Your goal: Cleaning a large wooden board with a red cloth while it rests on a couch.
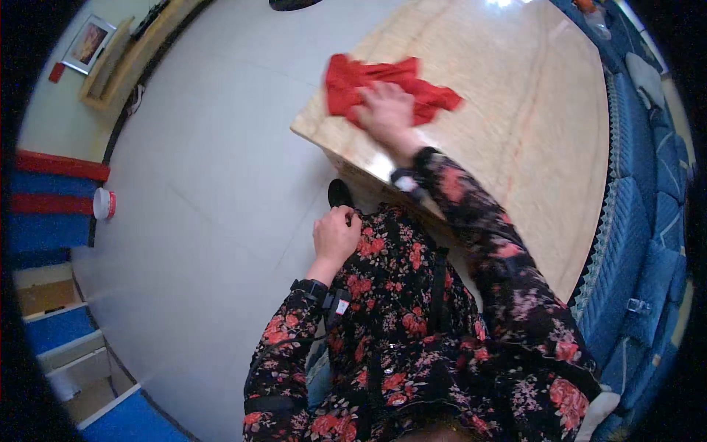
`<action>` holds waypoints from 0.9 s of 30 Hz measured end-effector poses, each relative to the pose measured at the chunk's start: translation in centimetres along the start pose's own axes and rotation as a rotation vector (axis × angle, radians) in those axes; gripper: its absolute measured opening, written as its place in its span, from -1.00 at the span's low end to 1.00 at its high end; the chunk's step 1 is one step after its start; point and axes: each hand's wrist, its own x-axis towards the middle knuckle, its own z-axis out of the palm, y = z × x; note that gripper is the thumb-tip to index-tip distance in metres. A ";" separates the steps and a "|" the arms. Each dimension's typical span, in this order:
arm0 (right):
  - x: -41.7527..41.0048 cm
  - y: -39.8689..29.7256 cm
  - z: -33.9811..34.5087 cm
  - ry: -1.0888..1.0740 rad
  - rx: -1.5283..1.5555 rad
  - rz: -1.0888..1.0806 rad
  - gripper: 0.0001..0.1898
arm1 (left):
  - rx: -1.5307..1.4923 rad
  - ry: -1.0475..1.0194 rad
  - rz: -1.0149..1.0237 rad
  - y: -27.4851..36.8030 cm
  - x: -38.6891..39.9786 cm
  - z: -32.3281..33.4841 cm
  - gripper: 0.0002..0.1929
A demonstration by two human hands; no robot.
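A red cloth (353, 83) lies crumpled on the near left corner of a glossy marble-patterned tabletop (530, 110). My right hand (386, 108) presses flat on it, fingers spread and slightly blurred; whether they pinch the fabric cannot be told. Away from the table, my left hand (336, 233) is curled in front of my floral clothing, its fingertips touching or near the dark fabric; what lies within the fingers is unclear. Both wrists carry strapped dark devices.
A blue sofa (624, 248) runs along the table's right side. Blue and red cabinet fronts (55, 182) stand at the far left, with a white round container (104, 203) beside them. A framed picture (88, 44) is at upper left. My dark shoe (339, 192) shows beside the table's base.
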 end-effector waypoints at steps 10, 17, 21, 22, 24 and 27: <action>-8.0 -1.5 1.2 0.088 0.167 -0.478 -0.57 | 0.077 -0.021 0.115 -1.7 0.3 1.1 -0.67; -28.0 15.2 -2.2 0.036 -0.001 -0.108 -0.58 | 0.302 -0.288 0.528 -6.1 -1.3 4.8 -0.78; -33.7 25.5 -1.8 0.159 -0.377 0.357 -0.60 | 0.275 -0.199 0.540 -8.4 -1.6 6.3 -0.83; -34.7 27.7 -2.0 0.160 -0.447 0.481 -0.59 | -0.068 -0.208 0.358 -8.4 -1.8 5.9 -0.82; -35.9 31.0 -2.6 0.118 -0.519 0.723 -0.55 | -0.554 -0.324 0.080 -6.2 -2.9 3.1 -0.80; -33.9 31.8 -2.5 0.035 -0.532 0.879 -0.53 | -0.829 -0.502 0.010 -3.5 -6.8 -2.1 -0.81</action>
